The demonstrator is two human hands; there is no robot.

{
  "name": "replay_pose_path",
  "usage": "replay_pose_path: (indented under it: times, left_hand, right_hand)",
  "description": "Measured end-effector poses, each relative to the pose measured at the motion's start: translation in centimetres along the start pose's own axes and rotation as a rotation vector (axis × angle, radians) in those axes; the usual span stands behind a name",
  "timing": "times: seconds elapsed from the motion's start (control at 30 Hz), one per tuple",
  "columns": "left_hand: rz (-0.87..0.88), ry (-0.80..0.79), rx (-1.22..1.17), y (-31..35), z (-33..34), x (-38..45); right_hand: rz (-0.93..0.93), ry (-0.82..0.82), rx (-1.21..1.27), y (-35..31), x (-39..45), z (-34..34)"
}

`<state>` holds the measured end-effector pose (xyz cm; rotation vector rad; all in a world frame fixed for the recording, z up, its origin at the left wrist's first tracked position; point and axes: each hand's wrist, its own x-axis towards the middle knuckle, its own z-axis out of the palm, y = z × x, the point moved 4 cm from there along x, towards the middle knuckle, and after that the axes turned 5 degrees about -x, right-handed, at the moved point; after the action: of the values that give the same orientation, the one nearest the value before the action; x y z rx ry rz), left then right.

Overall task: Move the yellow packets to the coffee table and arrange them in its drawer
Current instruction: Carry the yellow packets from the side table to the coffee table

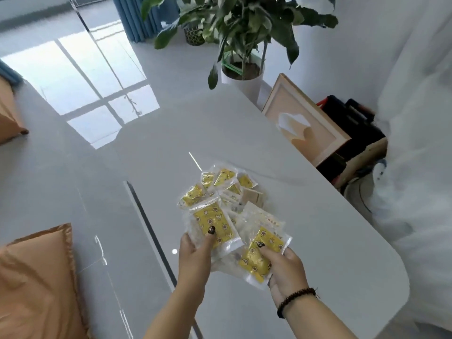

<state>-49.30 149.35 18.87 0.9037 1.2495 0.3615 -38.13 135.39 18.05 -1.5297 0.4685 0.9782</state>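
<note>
Several yellow packets (pixel 221 185) in clear plastic lie in a loose heap on the white coffee table (pixel 330 253). My left hand (pixel 194 253) grips one yellow packet (pixel 215 225) by its lower edge, thumb on top. My right hand (pixel 285 267) holds another yellow packet (pixel 259 258), thumb pressed on its face. Both held packets hover just above the near end of the heap. The table's drawer is not visible.
A potted plant (pixel 242 72) stands past the table's far end. A framed picture (pixel 303 123) leans at the right edge beside a black case (pixel 354 123). Orange cushions (pixel 36 285) lie at the left on the glossy floor. White drapery hangs at the right.
</note>
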Motion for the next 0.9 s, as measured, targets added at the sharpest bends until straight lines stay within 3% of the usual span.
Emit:
replay_pose_path:
  times: [0.17, 0.57, 0.9]
  left_hand:
    - [-0.020, -0.021, 0.059, -1.4, -1.0, 7.6]
    - [-0.015, 0.009, 0.217, -9.2, -0.5, 20.9]
    - [0.045, -0.021, 0.556, -10.2, 0.2, 23.5]
  right_hand:
    - [0.006, 0.149, 0.088, 3.1, 6.2, 3.1]
    - [0.031, 0.313, 0.096, 11.5, 20.1, 4.1]
    - [0.098, 0.375, -0.314, 12.2, 22.1, 2.9]
